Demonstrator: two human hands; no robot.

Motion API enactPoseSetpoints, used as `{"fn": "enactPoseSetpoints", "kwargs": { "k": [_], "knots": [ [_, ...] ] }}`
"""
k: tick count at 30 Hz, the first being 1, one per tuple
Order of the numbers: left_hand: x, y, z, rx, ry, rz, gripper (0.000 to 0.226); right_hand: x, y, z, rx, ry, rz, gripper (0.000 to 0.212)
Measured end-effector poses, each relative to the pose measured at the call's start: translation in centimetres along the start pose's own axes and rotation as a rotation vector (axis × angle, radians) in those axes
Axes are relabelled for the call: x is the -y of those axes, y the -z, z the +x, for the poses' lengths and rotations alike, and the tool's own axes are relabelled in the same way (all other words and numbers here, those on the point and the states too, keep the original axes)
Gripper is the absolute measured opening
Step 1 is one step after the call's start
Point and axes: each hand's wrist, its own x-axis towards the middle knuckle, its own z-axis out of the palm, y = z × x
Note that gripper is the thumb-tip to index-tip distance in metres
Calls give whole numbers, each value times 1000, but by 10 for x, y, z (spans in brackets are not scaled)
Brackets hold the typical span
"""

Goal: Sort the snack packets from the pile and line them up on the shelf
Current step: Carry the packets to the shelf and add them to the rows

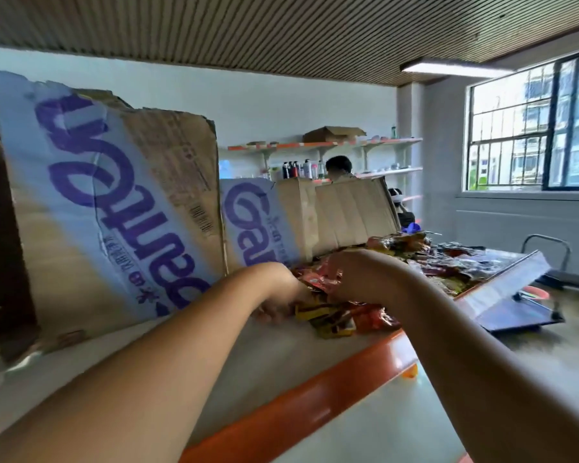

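A pile of colourful snack packets (pixel 425 259) lies on the white shelf (pixel 268 355) with an orange front edge, running back to the right. Nearer me, a few yellow, orange and red packets (pixel 341 317) sit loose on the shelf. My left hand (pixel 278 295) reaches into the near end of the pile, its fingers curled down among the packets and partly hidden. My right hand (pixel 351 275) is closed around a red and orange packet (pixel 318 280) just above the pile. Both forearms stretch in from the bottom of the view.
Two torn cardboard sheets (pixel 114 202) with purple lettering stand against the back of the shelf. A tilted clear sign holder (pixel 505 285) stands at the shelf's right end. A person (pixel 339 167) sits behind, by wall shelves with bottles (pixel 301 169). A barred window (pixel 532 128) is at right.
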Motion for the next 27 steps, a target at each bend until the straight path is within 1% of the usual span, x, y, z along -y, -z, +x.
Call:
{"fn": "enactPoseSetpoints", "kwargs": {
  "k": [2, 3, 4, 7, 8, 9, 10, 11, 13, 16, 17, 19, 20, 21, 22, 24, 27],
  "knots": [
    [0, -9, 8, -88, 17, -32, 34, -5, -5, 1, -29, 10, 5, 41],
    [1, -13, 10, -115, 15, -36, 35, -6, -6, 1, -40, 11, 16, 38],
    [2, -16, 9, -132, 16, -63, 33, -9, -7, 3, -50, 15, 37, 35],
    [7, -10, 1, -177, 5, -237, 12, -17, -9, 9, -85, 4, 154, 20],
    [10, -4, -3, -211, -15, -270, 11, -19, -11, 11, -101, 3, 192, 16],
    [13, 4, -7, -264, -36, -262, 12, -20, -11, 12, -123, -1, 231, 13],
    [17, 12, -13, -319, -59, -182, 14, -20, -11, 14, -147, -10, 274, 13],
    [20, 20, -21, -347, -88, -50, 17, -19, -11, 14, -165, -19, 317, 13],
    [23, 31, -40, -293, -146, 186, 22, -17, -9, 16, -192, -39, 369, 18],
    [21, 33, -54, -81, -135, 325, 24, -17, -6, 24, -246, -63, 409, 22],
    [20, 31, -54, -3, -123, 375, 23, -16, -6, 27, -237, -71, 420, 22],
    [18, 25, -49, 133, -86, 372, 18, -15, -8, 31, -153, -102, 385, 21],
    [19, 22, -47, 164, -57, 331, 18, -15, -10, 33, -98, -117, 328, 20],
    [21, 21, -44, 158, -27, 312, 22, -14, -12, 32, -57, -123, 268, 18],
    [23, 19, -43, 117, 5, 323, 29, -14, -14, 32, -49, -118, 219, 15],
    [25, 17, -40, 16, 63, 404, 40, -13, -15, 25, -53, -54, 203, 3],
    [24, 12, -38, -6, 115, 454, 47, -6, -9, 11, 67, 53, 161, 30]
  ]
}}
